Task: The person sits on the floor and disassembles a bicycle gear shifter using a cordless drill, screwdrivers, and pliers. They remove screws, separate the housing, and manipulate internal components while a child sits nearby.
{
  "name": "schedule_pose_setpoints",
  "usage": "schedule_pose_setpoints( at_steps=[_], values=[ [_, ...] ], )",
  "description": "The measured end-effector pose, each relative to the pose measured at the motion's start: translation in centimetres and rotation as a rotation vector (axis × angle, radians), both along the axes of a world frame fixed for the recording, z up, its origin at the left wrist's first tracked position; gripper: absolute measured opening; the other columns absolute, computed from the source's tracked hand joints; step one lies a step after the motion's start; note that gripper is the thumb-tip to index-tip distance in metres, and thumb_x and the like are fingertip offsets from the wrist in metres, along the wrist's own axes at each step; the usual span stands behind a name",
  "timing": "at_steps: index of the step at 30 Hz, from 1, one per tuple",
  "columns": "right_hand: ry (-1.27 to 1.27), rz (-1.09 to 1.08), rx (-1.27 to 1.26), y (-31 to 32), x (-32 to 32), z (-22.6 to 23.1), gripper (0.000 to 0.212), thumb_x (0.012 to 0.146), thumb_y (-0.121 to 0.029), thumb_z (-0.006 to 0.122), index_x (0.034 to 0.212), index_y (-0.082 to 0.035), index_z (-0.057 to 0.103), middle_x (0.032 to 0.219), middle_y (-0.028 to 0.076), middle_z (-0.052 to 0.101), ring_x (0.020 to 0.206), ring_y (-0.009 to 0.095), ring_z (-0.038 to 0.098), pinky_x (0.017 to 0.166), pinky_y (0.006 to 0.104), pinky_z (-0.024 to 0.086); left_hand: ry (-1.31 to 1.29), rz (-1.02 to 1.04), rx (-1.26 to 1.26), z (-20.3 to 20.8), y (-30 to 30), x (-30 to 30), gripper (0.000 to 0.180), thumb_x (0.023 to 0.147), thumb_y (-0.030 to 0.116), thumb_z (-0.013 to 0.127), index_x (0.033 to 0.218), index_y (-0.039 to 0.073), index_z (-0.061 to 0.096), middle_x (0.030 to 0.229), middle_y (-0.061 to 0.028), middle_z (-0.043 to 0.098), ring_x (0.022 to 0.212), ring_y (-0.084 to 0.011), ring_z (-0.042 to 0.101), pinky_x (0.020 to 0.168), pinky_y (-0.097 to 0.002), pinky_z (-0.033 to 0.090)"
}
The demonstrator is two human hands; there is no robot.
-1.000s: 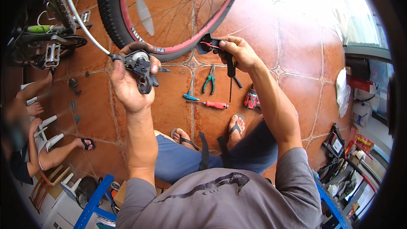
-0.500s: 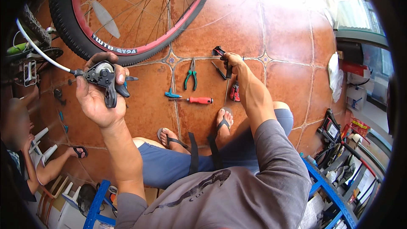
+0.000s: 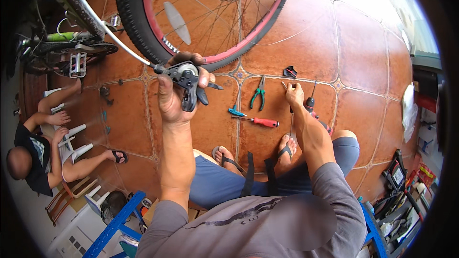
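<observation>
My left hand (image 3: 178, 107) is closed around a bike gear shifter (image 3: 184, 75), black with a round metal part showing and levers pointing down. A white cable housing (image 3: 112, 36) runs into its left side. Low over the tiles, my right hand (image 3: 295, 94) has its fingers closed on a slim dark tool (image 3: 284, 85) with a pale tip; the hand hides most of it. Just beyond those fingers a small black cover (image 3: 289, 71) lies on the floor. Left of the right hand are green-handled pliers (image 3: 258, 96), a blue-handled hex key (image 3: 235, 111) and a red-handled screwdriver (image 3: 265, 122).
A bike wheel (image 3: 128, 24) with a red rim stands beyond my left hand. Beside my right forearm lies a red and black power drill (image 3: 311, 107). Another person (image 3: 40, 148) sits at the left, near another bike (image 3: 79, 50). Blue shelving (image 3: 114, 224) stands behind me.
My right hand has let go of the black cover, now on the floor, and grips the slim tool. The view has shifted left; my left hand still holds the shifter.
</observation>
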State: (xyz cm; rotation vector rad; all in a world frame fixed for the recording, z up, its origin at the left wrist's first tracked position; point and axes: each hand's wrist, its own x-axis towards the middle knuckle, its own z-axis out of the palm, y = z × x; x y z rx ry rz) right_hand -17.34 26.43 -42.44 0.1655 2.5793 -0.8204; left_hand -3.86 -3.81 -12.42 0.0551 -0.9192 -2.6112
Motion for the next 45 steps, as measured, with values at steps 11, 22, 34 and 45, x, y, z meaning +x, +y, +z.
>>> schedule_pose_setpoints(
  at_steps=[11, 22, 34, 45],
  values=[
    [0.065, 0.413, 0.171, -0.1, 1.8, -0.2, 0.038, 0.084, -0.030, 0.057, 0.105, 0.001, 0.064, 0.098, 0.027, 0.066, 0.094, 0.040, 0.065, 0.086, 0.0461, 0.051, 0.130, -0.095, 0.032, -0.1, -1.2, 1.0, 0.070, 0.085, 0.036, 0.071, 0.132, -0.008, 0.044, 0.123, -0.0216, 0.056, 0.092, -0.0266, 0.061, 0.085, -0.0413, 0.045],
    [0.146, 0.861, -0.458, -12.1, -1.9, 24.7, 0.028, 0.085, -0.023, 0.060, 0.099, 0.001, 0.066, 0.089, 0.022, 0.068, 0.083, 0.036, 0.067, 0.073, 0.0412, 0.053, 0.181, -0.085, 0.023, -0.7, -1.5, 0.1, 0.060, 0.087, 0.030, 0.070, 0.133, -0.002, 0.048, 0.129, -0.0249, 0.053, 0.097, -0.0305, 0.062, 0.087, -0.0417, 0.048],
    [0.277, 0.826, -1.049, -15.6, 4.4, 33.3, 0.045, 0.069, -0.024, 0.083, 0.098, -0.002, 0.057, 0.084, 0.011, 0.062, 0.068, 0.022, 0.065, 0.060, 0.0323, 0.053, 0.116, 0.036, -0.140, -0.7, -1.5, -0.6, 0.060, 0.090, 0.030, 0.066, 0.137, 0.000, 0.044, 0.134, -0.0241, 0.048, 0.104, -0.0308, 0.060, 0.088, -0.0406, 0.052],
    [0.417, 0.796, -1.120, -16.2, 4.4, 32.7, 0.036, 0.067, -0.015, 0.082, 0.095, -0.004, 0.061, 0.075, 0.007, 0.060, 0.059, 0.017, 0.059, 0.053, 0.0279, 0.048, 0.126, -0.028, -0.046, 0.1, -1.0, -0.3, 0.057, 0.090, 0.019, 0.065, 0.138, 0.000, 0.041, 0.136, -0.0248, 0.043, 0.114, -0.0344, 0.056, 0.085, -0.0444, 0.059]
  ],
)
